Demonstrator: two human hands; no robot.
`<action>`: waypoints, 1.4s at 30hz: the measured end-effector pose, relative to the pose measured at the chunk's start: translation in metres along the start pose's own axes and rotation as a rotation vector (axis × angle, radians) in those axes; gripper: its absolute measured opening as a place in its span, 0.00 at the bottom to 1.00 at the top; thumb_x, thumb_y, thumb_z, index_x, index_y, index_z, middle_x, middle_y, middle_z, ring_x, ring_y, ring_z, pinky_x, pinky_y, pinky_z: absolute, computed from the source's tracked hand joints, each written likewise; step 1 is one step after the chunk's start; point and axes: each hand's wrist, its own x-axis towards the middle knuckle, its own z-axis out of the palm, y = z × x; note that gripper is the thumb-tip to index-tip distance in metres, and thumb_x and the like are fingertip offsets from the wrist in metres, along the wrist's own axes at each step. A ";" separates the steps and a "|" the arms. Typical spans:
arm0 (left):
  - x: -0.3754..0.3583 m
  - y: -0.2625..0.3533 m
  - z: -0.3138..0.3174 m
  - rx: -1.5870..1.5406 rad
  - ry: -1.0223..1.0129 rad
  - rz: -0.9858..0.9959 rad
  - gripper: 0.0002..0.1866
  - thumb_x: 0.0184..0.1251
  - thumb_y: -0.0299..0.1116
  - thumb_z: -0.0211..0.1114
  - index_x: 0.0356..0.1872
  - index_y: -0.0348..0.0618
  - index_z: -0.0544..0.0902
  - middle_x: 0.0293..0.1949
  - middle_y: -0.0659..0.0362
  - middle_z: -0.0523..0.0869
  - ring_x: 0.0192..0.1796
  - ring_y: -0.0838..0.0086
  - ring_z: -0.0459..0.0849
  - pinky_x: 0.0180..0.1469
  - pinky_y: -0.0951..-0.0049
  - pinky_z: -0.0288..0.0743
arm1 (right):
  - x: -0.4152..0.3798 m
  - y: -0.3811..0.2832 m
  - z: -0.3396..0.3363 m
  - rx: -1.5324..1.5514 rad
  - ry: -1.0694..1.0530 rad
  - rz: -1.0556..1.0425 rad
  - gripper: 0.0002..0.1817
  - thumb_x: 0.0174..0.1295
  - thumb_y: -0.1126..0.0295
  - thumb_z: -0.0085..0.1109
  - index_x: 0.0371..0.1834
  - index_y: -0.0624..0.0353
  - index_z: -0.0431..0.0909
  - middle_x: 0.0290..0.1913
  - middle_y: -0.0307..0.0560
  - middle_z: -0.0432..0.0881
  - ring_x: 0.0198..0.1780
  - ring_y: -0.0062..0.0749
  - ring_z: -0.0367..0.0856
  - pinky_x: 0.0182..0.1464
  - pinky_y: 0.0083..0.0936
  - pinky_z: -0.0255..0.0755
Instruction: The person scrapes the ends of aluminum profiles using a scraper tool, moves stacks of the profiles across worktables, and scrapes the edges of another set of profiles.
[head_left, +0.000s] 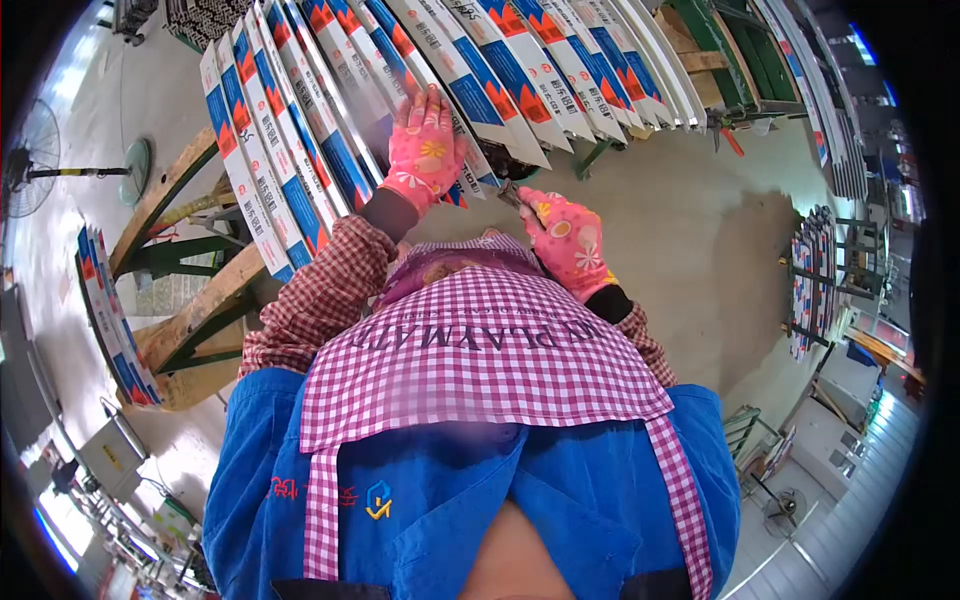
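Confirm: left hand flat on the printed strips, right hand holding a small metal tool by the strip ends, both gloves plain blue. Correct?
No, the glove colour is wrong: the head view shows both gloves are pink with a flower print. The rest stands: left hand flat on the printed strips, right hand holding a small metal tool by their ends.

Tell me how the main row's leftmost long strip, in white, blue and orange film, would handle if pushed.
The leftmost strip is probably stiff: it shows no clear sag. Its smooth film wrap may slide easily. Pushed right, it would likely bump the closely packed strips beside it.
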 end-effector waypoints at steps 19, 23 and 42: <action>-0.033 0.041 -0.030 -0.340 -0.031 0.043 0.17 0.48 0.46 0.67 0.36 0.49 0.81 0.44 0.57 0.80 0.51 0.59 0.75 0.56 0.55 0.63 | 0.059 0.019 0.030 0.397 0.007 -0.101 0.12 0.63 0.69 0.52 0.48 0.53 0.80 0.37 0.47 0.83 0.34 0.30 0.81 0.38 0.24 0.74; -0.032 0.048 -0.012 -0.341 0.080 -0.007 0.14 0.46 0.41 0.66 0.35 0.49 0.81 0.41 0.58 0.81 0.50 0.60 0.76 0.55 0.54 0.63 | 0.076 0.016 0.026 0.065 -0.016 -0.284 0.12 0.61 0.69 0.52 0.47 0.52 0.80 0.39 0.50 0.83 0.38 0.38 0.82 0.40 0.29 0.75; -0.003 -0.124 -0.065 -1.955 0.452 -0.582 0.05 0.56 0.19 0.57 0.32 0.41 0.75 0.36 0.55 0.82 0.38 0.66 0.82 0.40 0.68 0.79 | 0.052 0.000 -0.009 0.233 -0.143 -0.116 0.13 0.59 0.69 0.55 0.47 0.52 0.80 0.44 0.46 0.83 0.42 0.39 0.82 0.44 0.31 0.75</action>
